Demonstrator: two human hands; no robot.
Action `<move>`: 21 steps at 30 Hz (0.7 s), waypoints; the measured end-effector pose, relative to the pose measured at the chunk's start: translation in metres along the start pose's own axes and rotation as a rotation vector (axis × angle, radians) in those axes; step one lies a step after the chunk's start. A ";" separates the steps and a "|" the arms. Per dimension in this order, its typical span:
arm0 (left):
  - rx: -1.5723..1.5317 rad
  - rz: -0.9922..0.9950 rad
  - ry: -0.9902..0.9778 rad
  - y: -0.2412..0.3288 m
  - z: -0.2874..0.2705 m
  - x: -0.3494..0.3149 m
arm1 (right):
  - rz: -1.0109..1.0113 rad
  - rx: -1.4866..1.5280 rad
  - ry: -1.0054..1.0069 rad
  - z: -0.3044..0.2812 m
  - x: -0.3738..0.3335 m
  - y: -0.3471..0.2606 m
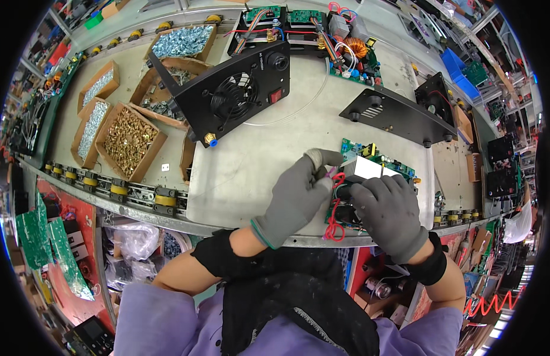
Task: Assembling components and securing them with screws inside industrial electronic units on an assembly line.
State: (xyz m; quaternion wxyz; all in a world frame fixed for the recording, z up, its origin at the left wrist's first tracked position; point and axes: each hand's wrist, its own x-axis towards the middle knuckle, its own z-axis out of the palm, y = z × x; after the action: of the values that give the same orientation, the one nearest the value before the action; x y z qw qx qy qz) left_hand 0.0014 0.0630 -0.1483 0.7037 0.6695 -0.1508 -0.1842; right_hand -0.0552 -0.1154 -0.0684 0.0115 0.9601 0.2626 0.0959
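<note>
Both my hands wear grey gloves and work over a green circuit board (pixel 346 148) at the front of the work surface. A silver heatsink (pixel 364 168) stands on the board, and looped red wires (pixel 335 224) hang along its left side. My left hand (pixel 300 199) is closed, thumb and forefinger pinching a wire end with a small purple-pink tip (pixel 330 172). My right hand (pixel 392 212) curls over the near part of the board, right of the red wires. Its fingertips are bent together by a dark part; what they grip is hidden.
A black fan panel (pixel 195 110) stands tilted at left centre. Another black panel (pixel 393 118) lies right, beyond the board. Cardboard trays of brass parts (pixel 129 139) and silver screws (pixel 183 43) sit left. Wired boards (pixel 304 18) stand at the back. Rollers (pixel 165 199) line the near edge.
</note>
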 end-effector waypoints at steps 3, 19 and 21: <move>0.145 -0.011 0.053 0.000 0.009 -0.013 | 0.045 0.028 -0.071 0.000 0.001 0.001; 0.359 0.285 0.110 0.002 0.031 -0.007 | 0.395 0.774 0.281 0.031 -0.004 0.031; 0.240 0.152 0.076 0.010 0.020 -0.006 | 0.226 0.334 0.332 0.039 -0.008 0.038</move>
State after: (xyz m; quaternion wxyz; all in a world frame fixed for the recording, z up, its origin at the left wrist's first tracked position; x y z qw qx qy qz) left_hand -0.0124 0.0479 -0.1366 0.6358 0.7419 -0.1952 -0.0854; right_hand -0.0355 -0.1509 -0.1055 -0.2010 0.9430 0.1642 0.2082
